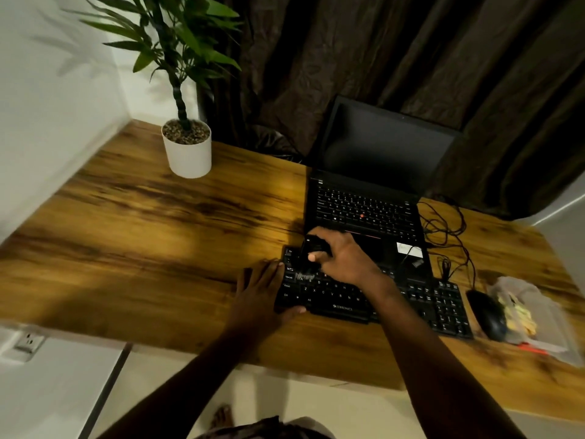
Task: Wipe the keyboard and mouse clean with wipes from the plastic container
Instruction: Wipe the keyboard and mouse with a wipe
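head view. wooden surface (158, 236), grain running left to right, wall at left.

keyboard (373, 296): black, flat near the front edge of the surface, just in front of an open laptop (370, 198) with a dark screen.

mouse (486, 315): black, just beside the keyboard's right end, corded.

plastic container (535, 315): translucent, touching or just beside the mouse on its right, yellowish contents inside, blurred.

left hand (262, 293): laid flat at the keyboard's left end, fingers together and extended, thumb on the front edge, steadying it.

right hand (342, 258): over the keyboard's upper left keys, fingers curled and clamped on a dark object (315, 245); too blurred to tell what it is.

potted plant (186, 147): white pot, back left of the surface, well apart from the keyboard.

cables (443, 229): loose, right of the laptop.

dark curtain (411, 58) behind.
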